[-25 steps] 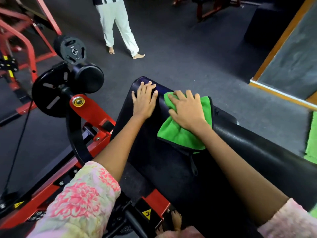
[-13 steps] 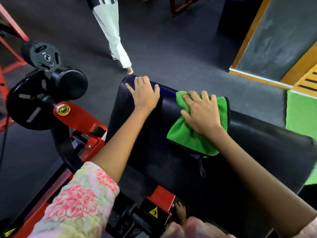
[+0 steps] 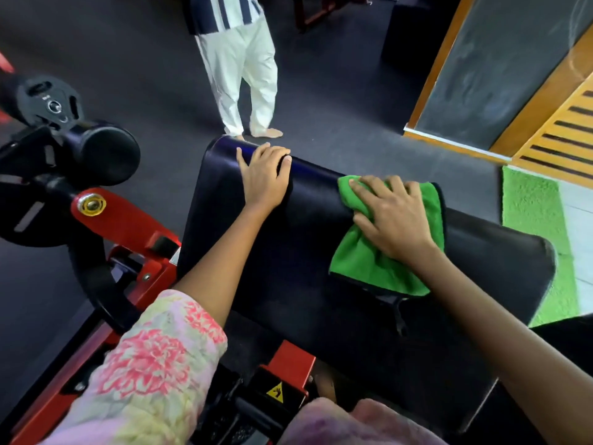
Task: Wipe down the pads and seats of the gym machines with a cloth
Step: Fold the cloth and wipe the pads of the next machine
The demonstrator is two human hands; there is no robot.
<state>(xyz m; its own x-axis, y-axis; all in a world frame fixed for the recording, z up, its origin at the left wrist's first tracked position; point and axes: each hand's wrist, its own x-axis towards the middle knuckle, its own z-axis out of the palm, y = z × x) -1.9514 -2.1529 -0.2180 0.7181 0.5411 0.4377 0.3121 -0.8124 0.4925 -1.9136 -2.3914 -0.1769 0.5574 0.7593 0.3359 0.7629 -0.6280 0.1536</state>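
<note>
**Cloth position on the pad**

The black pad (image 3: 288, 252) slopes away from the camera, mounted on a red frame (image 3: 128, 226). The left hand (image 3: 264, 178) lies flat near the pad's far left corner, fingers together and bent over the top edge. The right hand (image 3: 390, 216) presses the green cloth (image 3: 362, 268) against the pad, fingers spread across the fabric; the cloth lies on the right half, reaching the top edge. A black weight plate (image 3: 53, 106) and a black roller (image 3: 106, 152) sit left of the pad. Another person in white trousers (image 3: 244, 69) stands barefoot on the dark floor (image 3: 337, 101) beyond the pad. A green mat (image 3: 529, 200) lies at right.
</note>
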